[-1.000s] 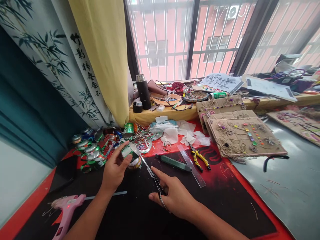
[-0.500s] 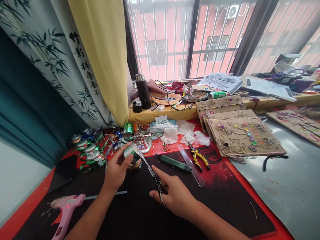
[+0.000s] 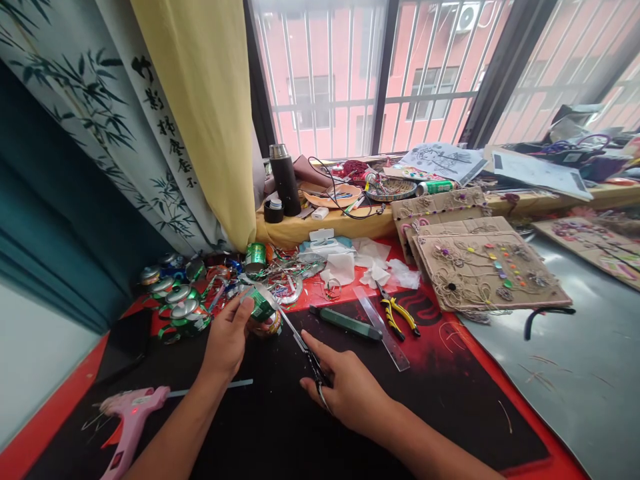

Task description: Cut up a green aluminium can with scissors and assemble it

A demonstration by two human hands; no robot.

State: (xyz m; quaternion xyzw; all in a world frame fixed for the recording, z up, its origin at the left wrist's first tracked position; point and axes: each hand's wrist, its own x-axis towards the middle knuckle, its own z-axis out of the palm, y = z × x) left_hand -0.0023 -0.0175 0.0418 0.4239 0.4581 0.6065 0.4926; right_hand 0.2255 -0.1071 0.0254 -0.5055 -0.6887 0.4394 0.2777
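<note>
My left hand (image 3: 227, 340) grips a green aluminium drink can (image 3: 260, 305), which is cut and tilted, with its silver inner surface showing at the torn edge. My right hand (image 3: 347, 393) is shut on a pair of scissors (image 3: 304, 348) through the finger loops. The blades point up and left, with their tips at the can's cut edge. Part of the can is hidden behind my left fingers. Crushed green cans (image 3: 184, 312) and shiny metal strips (image 3: 287, 283) lie just beyond my left hand.
A pink hot glue gun (image 3: 131, 417) lies at the near left on a black and red mat (image 3: 450, 400). Beyond my right hand are a green-handled tool (image 3: 345, 324), a clear ruler (image 3: 381, 328), yellow-handled pliers (image 3: 397, 319), tissue paper (image 3: 375, 267) and twine-decorated cardboard panels (image 3: 487, 270).
My left hand has rotated the can and shifted slightly left, tipping it further. My right hand and the scissors have stayed almost still.
</note>
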